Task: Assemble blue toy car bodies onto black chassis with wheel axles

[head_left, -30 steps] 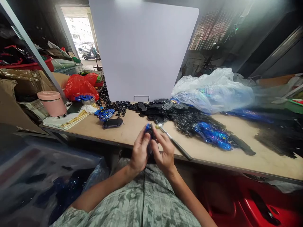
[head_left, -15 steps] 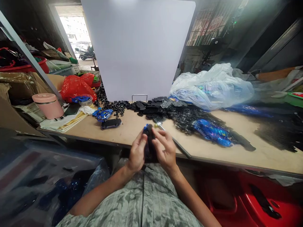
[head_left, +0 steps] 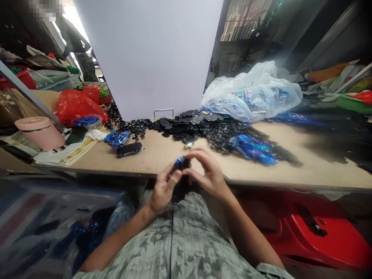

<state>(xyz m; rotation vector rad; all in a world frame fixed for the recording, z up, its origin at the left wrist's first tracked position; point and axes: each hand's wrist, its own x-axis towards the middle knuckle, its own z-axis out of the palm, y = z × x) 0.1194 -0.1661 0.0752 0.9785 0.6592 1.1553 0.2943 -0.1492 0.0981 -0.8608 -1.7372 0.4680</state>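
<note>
Just off the table's front edge, my left hand (head_left: 164, 189) is closed around a toy car (head_left: 180, 161) with a shiny blue body and a black underside. My right hand (head_left: 208, 172) curls over the car's far end, fingertips and thumb gripping it; part of the car is hidden by the fingers. Beyond my right hand lies a hammer (head_left: 188, 146), its handle covered by the hand. Black car bases (head_left: 186, 128) are heaped ahead, beside loose black wheels (head_left: 138, 128). Blue car bodies (head_left: 254, 149) lie in a pile to the right.
Toy cars (head_left: 117, 139) stand at the left near a pink canister (head_left: 40, 133), papers and a red bag (head_left: 77, 106). A white board (head_left: 154, 58) rises behind. A clear plastic bag (head_left: 255, 93) sits back right; a red stool (head_left: 328, 228) is below. A person (head_left: 83, 54) is by the doorway.
My view has shifted, so the table sits further left and higher. My right hand's fingers have arched over the car's far end. A person has appeared by the doorway.
</note>
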